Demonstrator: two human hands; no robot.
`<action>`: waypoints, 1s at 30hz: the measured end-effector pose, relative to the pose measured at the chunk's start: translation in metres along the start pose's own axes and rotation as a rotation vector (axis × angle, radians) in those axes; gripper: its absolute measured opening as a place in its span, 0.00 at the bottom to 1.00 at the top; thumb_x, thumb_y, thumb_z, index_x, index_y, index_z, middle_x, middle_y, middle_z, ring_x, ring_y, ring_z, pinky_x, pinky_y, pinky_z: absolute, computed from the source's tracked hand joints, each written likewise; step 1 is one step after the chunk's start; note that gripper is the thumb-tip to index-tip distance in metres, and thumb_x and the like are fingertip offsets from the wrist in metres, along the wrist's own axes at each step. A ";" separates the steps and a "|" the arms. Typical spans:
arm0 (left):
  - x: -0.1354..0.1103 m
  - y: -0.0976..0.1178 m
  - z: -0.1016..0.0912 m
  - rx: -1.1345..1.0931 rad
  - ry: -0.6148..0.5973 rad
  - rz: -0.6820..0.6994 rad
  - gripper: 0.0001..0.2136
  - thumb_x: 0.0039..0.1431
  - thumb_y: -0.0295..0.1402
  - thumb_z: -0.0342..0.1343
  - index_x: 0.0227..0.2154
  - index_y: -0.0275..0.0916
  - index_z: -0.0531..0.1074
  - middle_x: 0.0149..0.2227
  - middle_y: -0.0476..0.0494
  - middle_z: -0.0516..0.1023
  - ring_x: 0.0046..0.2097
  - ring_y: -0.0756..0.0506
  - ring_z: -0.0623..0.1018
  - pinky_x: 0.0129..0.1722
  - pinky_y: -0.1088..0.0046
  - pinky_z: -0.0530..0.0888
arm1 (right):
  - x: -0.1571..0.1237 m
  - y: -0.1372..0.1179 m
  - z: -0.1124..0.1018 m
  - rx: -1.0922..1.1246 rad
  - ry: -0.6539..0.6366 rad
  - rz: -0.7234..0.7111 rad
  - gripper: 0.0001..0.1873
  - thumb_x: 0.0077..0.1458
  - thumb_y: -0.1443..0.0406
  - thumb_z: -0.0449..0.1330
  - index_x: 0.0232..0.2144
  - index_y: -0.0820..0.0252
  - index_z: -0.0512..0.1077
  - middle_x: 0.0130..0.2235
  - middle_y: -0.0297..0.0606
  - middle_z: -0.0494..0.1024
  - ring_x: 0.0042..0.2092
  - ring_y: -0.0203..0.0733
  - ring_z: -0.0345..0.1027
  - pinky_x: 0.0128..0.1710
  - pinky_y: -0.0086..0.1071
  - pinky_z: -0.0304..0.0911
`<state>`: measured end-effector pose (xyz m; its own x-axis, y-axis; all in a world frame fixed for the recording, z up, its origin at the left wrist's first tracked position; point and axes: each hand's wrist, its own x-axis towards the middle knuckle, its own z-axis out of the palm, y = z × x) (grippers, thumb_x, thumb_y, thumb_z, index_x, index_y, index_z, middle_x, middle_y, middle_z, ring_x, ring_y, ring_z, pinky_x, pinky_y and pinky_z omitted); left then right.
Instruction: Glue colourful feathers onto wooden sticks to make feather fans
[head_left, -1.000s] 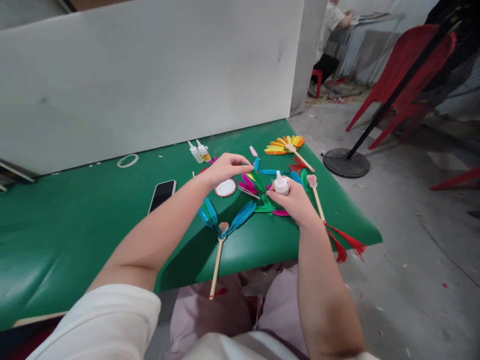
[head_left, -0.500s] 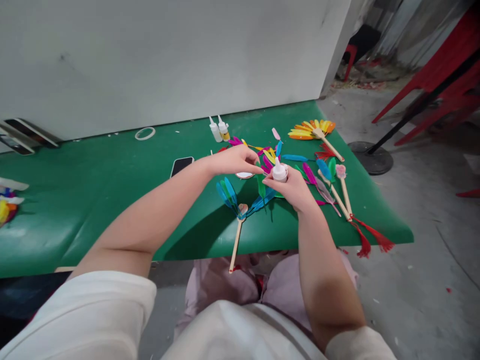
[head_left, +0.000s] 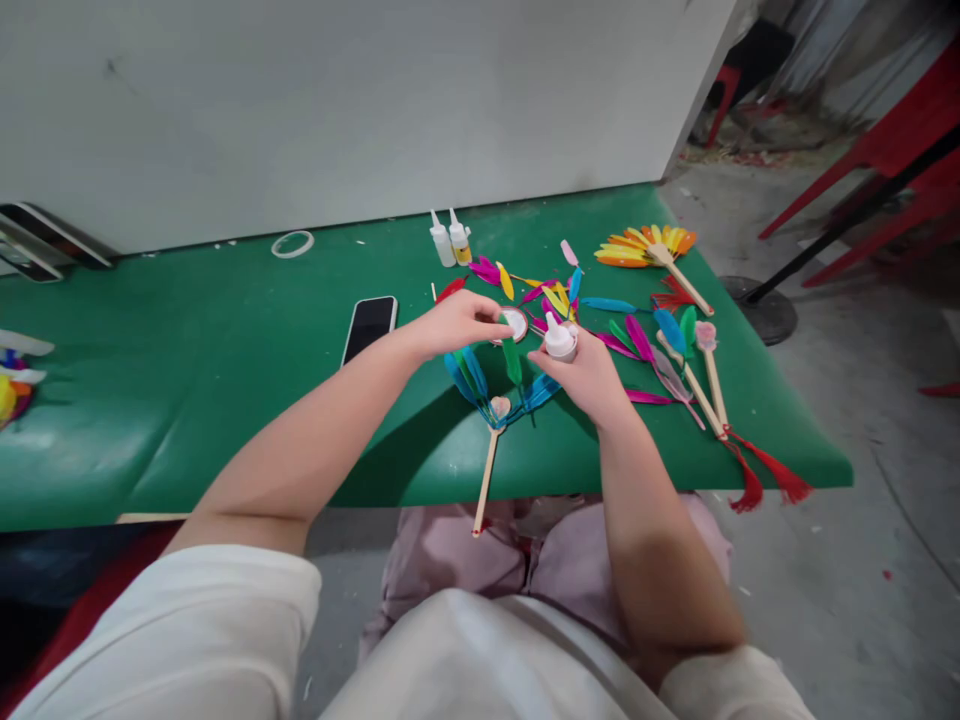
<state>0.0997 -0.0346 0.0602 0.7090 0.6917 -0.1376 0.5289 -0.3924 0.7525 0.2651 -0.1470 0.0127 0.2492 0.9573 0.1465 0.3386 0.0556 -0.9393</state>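
Between the fingertips of my left hand (head_left: 472,322) hangs a green feather (head_left: 511,358), its tip pointing down. My right hand (head_left: 589,368) is wrapped round a white glue bottle (head_left: 560,340), which stands with its nozzle up. Below both hands a wooden-handled feather fan (head_left: 489,470) lies at the table's front edge, its handle sticking out past it. Blue and green feathers (head_left: 466,376) spread from its head on the left, and blue feathers (head_left: 538,392) on the right. Just behind my left fingertips is a small round white dish (head_left: 516,324), partly covered.
On the green table (head_left: 247,400) are a phone (head_left: 372,325), two glue bottles (head_left: 450,242), a tape ring (head_left: 292,244) and loose coloured feathers (head_left: 559,298). At right lie a yellow-orange feather fan (head_left: 652,250) and wooden handles (head_left: 709,385) with red tassels (head_left: 772,475). A white wall (head_left: 337,110) rises behind.
My left hand has drawn back a little from the right hand with the green feather, uncovering more of the dish. The right hand keeps the bottle. The view has shifted slightly.
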 end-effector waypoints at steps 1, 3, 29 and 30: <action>-0.002 -0.011 -0.001 -0.017 0.057 -0.021 0.13 0.46 0.41 0.58 0.19 0.34 0.68 0.19 0.53 0.63 0.23 0.54 0.62 0.24 0.76 0.58 | -0.004 -0.002 -0.001 -0.023 0.012 -0.002 0.11 0.42 0.60 0.62 0.25 0.60 0.66 0.25 0.30 0.69 0.28 0.36 0.60 0.29 0.30 0.55; -0.005 -0.032 -0.002 0.001 0.153 -0.041 0.14 0.43 0.42 0.59 0.17 0.34 0.67 0.23 0.50 0.66 0.27 0.52 0.66 0.28 0.74 0.63 | -0.014 -0.006 -0.002 -0.029 0.025 -0.007 0.10 0.44 0.60 0.61 0.25 0.60 0.66 0.25 0.31 0.70 0.29 0.36 0.61 0.30 0.30 0.57; -0.008 -0.084 0.004 0.017 0.126 0.095 0.13 0.46 0.41 0.60 0.20 0.36 0.71 0.38 0.44 0.69 0.42 0.46 0.71 0.46 0.65 0.65 | -0.060 0.002 0.008 -0.146 -0.193 -0.119 0.09 0.45 0.73 0.57 0.30 0.56 0.67 0.32 0.33 0.75 0.35 0.38 0.68 0.37 0.31 0.61; -0.008 -0.084 0.004 -0.003 0.137 0.087 0.12 0.46 0.41 0.60 0.20 0.36 0.71 0.38 0.44 0.69 0.41 0.47 0.71 0.46 0.65 0.65 | -0.060 0.002 0.007 -0.145 -0.186 -0.118 0.08 0.45 0.73 0.57 0.30 0.56 0.67 0.32 0.32 0.75 0.35 0.38 0.68 0.36 0.31 0.62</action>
<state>0.0515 -0.0097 -0.0042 0.6813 0.7318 0.0173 0.4670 -0.4528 0.7595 0.2439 -0.2025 -0.0001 0.0334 0.9831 0.1801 0.4852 0.1416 -0.8629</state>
